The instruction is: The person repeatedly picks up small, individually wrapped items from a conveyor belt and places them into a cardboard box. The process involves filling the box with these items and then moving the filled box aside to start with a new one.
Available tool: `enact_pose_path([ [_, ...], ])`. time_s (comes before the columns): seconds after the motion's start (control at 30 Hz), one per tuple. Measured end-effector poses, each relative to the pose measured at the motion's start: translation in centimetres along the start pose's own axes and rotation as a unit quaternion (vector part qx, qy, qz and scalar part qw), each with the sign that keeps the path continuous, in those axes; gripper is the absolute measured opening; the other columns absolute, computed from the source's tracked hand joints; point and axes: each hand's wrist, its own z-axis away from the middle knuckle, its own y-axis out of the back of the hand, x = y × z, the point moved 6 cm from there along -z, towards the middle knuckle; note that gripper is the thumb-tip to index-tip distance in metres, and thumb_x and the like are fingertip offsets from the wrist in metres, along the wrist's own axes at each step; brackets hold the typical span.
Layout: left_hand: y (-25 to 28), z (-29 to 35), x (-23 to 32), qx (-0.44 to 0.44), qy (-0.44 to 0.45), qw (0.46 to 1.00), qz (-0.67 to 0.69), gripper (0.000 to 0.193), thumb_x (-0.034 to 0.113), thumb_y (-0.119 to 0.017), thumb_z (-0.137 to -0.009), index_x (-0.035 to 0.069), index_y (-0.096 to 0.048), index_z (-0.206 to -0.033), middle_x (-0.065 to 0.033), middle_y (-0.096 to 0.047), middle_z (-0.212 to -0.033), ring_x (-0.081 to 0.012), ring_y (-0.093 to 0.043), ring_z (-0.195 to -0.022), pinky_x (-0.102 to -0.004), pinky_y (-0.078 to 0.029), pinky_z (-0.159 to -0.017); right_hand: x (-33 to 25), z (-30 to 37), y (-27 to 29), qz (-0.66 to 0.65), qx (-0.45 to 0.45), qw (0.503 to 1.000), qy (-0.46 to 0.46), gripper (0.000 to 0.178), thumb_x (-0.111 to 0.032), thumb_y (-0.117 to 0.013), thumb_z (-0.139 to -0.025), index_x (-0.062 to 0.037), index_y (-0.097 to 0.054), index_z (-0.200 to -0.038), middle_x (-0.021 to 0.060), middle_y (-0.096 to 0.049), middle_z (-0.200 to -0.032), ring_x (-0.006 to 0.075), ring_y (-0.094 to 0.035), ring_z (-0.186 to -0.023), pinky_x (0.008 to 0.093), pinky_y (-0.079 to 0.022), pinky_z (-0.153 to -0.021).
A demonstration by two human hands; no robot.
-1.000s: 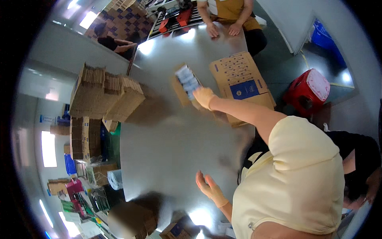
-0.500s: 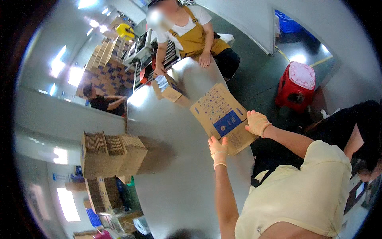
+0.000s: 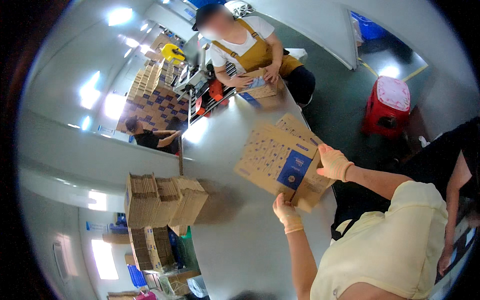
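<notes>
Two flattened cardboard cartons, brown with blue printing, are in front of me above the metal table. The upper carton is turned and tilted to the left, blurred by motion. Part of the lower carton shows behind its far edge. My left hand, in a pale glove with fingertips showing, pinches the near edge of the upper carton. At the right edge, my right hand, gloved alike, has its fingers closed on the cardboard. I cannot tell whether it grips one carton or both.
Across the table a co-worker handles an open carton beside a roller conveyor. A stack of flattened cartons stands on the left. A red stool is at the right. Another person is close by on the right.
The upper carton has swung left, showing the one beneath. My left hand has shifted along its near edge. The co-worker has drawn the open carton closer to their body.
</notes>
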Motion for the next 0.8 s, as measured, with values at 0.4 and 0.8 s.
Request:
enact_pose_path([
  [0.4, 23.8, 18.0, -4.2, 0.235, -0.116, 0.950, 0.169, 0.067, 0.053, -0.041, -0.094, 0.009, -0.031, -0.144, -0.0106, -0.033, -0.146, -0.0273, -0.036, -0.131, -0.0433, -0.038, -0.102, -21.9, 13.8, -13.3, -0.159, -0.307, 0.804, 0.484, 0.058, -0.050, -0.064, -0.078, -0.0036, -0.059, -0.113, 0.0200, -0.066, -0.093, 0.0378, -0.062, -0.085, 0.0433, -0.051, -0.075],
  [0.8, 25.4, 25.7, -3.3, 0.389, -0.070, 0.511, -0.763, 0.033, 0.030, -0.047, -0.091, 0.006, -0.069, -0.090, -0.0146, -0.067, -0.082, -0.0284, -0.064, -0.077, -0.0399, -0.046, -0.071, -13.9, 16.6, -23.7, 0.123, -0.338, 0.493, 0.792, 0.044, -0.043, -0.057, -0.084, -0.0194, -0.061, -0.121, 0.0010, -0.060, -0.121, 0.0222, -0.044, -0.125, 0.0459, -0.023, -0.110],
])
